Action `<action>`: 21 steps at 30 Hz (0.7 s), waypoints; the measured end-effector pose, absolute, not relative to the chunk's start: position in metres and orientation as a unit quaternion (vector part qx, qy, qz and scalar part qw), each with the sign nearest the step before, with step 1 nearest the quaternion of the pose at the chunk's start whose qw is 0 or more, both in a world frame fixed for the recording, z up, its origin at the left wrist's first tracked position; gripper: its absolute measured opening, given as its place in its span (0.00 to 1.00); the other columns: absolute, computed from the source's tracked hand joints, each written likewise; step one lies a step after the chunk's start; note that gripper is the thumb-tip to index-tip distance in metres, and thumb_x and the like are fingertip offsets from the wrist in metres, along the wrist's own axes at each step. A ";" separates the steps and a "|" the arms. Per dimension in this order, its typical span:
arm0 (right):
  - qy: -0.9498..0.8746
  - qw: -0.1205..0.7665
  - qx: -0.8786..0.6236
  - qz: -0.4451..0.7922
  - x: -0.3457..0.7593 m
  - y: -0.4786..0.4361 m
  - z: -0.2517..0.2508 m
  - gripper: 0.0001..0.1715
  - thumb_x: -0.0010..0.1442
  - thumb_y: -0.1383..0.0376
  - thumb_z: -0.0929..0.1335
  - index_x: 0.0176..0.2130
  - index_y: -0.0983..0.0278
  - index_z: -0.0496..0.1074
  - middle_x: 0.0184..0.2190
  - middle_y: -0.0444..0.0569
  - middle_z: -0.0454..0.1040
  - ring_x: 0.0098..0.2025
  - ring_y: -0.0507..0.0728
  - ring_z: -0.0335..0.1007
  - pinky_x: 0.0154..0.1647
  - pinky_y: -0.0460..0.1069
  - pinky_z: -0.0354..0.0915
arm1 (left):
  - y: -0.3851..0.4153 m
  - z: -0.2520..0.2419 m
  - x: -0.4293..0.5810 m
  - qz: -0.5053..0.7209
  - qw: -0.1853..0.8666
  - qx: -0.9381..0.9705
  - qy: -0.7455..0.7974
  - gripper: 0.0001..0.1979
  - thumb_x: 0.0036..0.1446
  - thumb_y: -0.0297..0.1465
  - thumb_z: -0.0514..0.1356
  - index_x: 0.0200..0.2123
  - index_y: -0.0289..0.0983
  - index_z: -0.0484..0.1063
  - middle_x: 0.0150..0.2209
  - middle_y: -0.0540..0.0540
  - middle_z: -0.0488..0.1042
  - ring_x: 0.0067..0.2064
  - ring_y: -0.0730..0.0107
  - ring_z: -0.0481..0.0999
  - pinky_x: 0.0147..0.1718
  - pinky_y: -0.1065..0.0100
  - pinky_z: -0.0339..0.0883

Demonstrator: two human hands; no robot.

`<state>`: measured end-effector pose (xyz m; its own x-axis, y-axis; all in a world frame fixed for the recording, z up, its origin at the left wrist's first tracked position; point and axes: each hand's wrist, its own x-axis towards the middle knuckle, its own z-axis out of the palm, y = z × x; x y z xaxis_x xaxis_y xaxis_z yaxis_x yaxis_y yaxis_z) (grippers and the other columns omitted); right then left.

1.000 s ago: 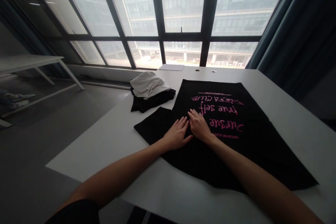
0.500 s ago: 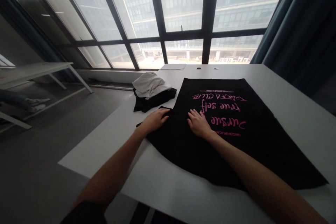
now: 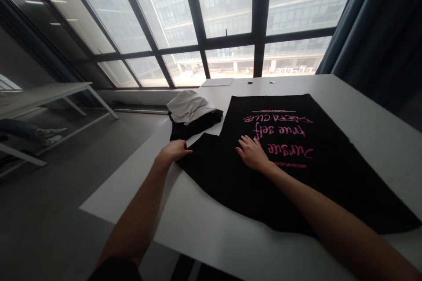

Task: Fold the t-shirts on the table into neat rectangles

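A black T-shirt (image 3: pixel 227 180) lies spread over the white table (image 3: pixel 211 224), its pink lettering upside down to me. At its left sleeve end, my left hand (image 3: pixel 174 151) is closed with thumb and fingers pinching the cloth's edge. My right hand (image 3: pixel 252 153) rests flat on the shirt's front, fingers stretched out beside the pink print and partly covering it. Just beyond my left hand, a crumpled white garment (image 3: pixel 189 107) sits on top of a black garment (image 3: pixel 194 127).
White paper (image 3: pixel 217 82) and two small round items, one dark (image 3: pixel 250 82) and one pale (image 3: pixel 272 82), lie at the table's far edge. Windows stand behind. A second table (image 3: pixel 49 94) is at left, with a person's legs (image 3: pixel 26 129) under it. A dark curtain (image 3: pixel 356 30) hangs right.
My left hand has moved left from lying on the sleeve to pinching its end, and the sleeve now looks more spread out. My right hand stays flat on the shirt.
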<state>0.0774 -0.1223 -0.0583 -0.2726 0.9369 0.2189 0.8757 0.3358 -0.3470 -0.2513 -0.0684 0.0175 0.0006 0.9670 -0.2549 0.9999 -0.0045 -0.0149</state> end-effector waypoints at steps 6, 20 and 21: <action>-0.795 0.195 -0.569 0.078 0.078 -0.122 -0.059 0.29 0.73 0.56 0.58 0.64 0.69 0.65 0.69 0.60 0.58 0.72 0.64 0.47 0.71 0.63 0.42 | -0.066 0.016 -0.253 -0.111 0.091 0.686 0.713 0.14 0.50 0.42 0.68 0.27 0.37 0.75 0.34 0.40 0.79 0.37 0.57 0.78 0.32 0.68 0.63; -0.765 0.339 -0.541 0.088 0.074 -0.124 -0.051 0.21 0.69 0.62 0.62 0.56 0.66 0.73 0.61 0.58 0.70 0.65 0.62 0.61 0.67 0.59 0.53 | -0.093 0.046 -0.228 0.315 0.483 0.631 0.519 0.16 0.52 0.43 0.68 0.33 0.37 0.72 0.28 0.52 0.69 0.28 0.74 0.69 0.26 0.74 0.61; -0.755 0.371 -0.531 0.102 0.073 -0.124 -0.049 0.19 0.68 0.63 0.62 0.54 0.65 0.74 0.58 0.56 0.72 0.62 0.61 0.65 0.65 0.57 0.57 | -0.097 0.047 -0.219 0.349 0.521 0.612 0.481 0.16 0.53 0.42 0.68 0.35 0.37 0.72 0.30 0.52 0.70 0.30 0.74 0.71 0.28 0.74 0.64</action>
<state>0.0734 -0.1240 -0.0491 -0.1604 0.8776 0.4518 0.7255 0.4152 -0.5489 -0.2191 -0.0970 0.0469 0.2936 0.9531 -0.0737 0.2248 0.0060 0.9744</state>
